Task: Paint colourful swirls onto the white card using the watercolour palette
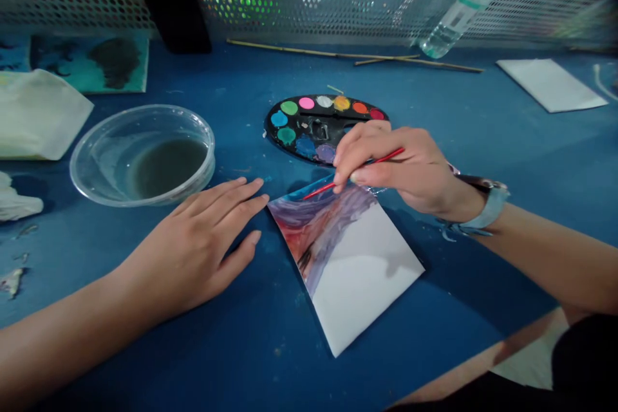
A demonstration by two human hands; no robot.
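The right hand (393, 158) pinches a thin red paintbrush (319, 190), its tip at a partly painted white square panel (360, 270). The left hand (207, 232), fingers apart, lies palm-down on the blue worktop (241, 347) just beside that panel, near a clear round plastic bowl (103, 158).

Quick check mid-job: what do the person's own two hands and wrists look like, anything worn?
Left hand: bare, no glove, watch or sleeve visible. Right hand: ungloved; its wrist carries a light-blue band and a dark, possibly watch-like piece.
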